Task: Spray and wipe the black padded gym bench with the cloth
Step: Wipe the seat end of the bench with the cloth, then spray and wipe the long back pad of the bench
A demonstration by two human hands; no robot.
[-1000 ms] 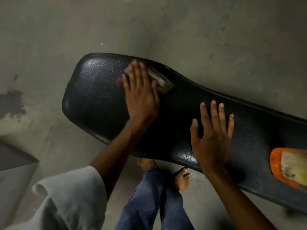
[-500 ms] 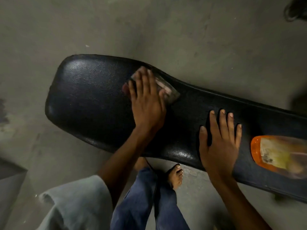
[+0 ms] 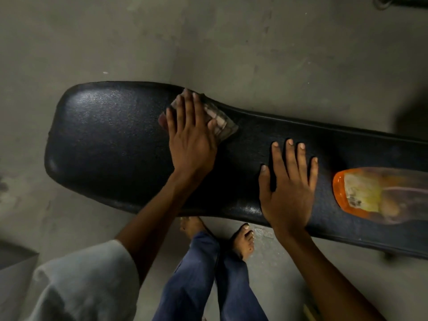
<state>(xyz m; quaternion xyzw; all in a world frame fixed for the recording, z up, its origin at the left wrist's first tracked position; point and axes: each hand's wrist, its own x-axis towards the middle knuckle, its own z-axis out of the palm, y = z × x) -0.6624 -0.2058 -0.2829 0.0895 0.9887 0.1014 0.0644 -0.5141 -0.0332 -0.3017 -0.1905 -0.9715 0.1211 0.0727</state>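
The black padded gym bench [image 3: 106,140] runs from the left across to the right edge of the view, wide at its left end and narrower to the right. My left hand [image 3: 191,137] lies flat on a folded checked cloth [image 3: 221,120], pressing it onto the pad near the far edge where the bench narrows. My right hand [image 3: 288,186] rests flat on the pad with fingers spread, holding nothing. An orange spray bottle [image 3: 375,193] lies on its side on the bench just right of my right hand.
Bare grey concrete floor [image 3: 254,42] surrounds the bench. My bare feet [image 3: 243,239] and blue trouser legs stand against the bench's near edge. A grey box corner [image 3: 16,258] sits at the lower left. A dark object [image 3: 398,1] shows at the top right.
My left hand and the cloth have slid a little to the right along the far side of the pad. My right hand stays flat on the bench. The view has shifted, showing more of the bottle.
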